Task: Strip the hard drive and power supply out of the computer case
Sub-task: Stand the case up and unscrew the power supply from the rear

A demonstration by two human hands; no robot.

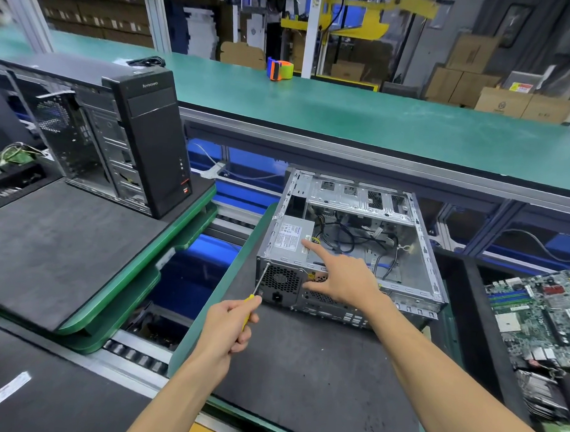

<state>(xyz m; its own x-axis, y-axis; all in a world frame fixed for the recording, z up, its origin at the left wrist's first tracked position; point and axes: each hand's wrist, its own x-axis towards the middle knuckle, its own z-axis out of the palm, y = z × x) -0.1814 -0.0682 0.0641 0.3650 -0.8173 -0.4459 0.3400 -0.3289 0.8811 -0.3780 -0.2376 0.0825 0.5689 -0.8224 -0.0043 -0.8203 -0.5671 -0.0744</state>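
Observation:
An open silver computer case [416, 254] lies on its side on a dark mat, its rear panel facing me. The grey power supply [289, 242] sits in the near left corner, with its fan grille [281, 279] at the back. My left hand [229, 327] grips a yellow-handled screwdriver [257, 288], whose tip touches the case's upper left rear corner. My right hand [343, 277] reaches over the case, its index finger stretched onto the top edge of the power supply. Loose black cables [344, 238] lie inside. I cannot make out a hard drive.
A black tower case [150, 138] stands open on a raised mat to the left. Bare motherboards [540, 318] are stacked at the right. A green conveyor belt [347, 104] runs behind, carrying a tape dispenser [279, 68]. Rollers and a gap lie between the two mats.

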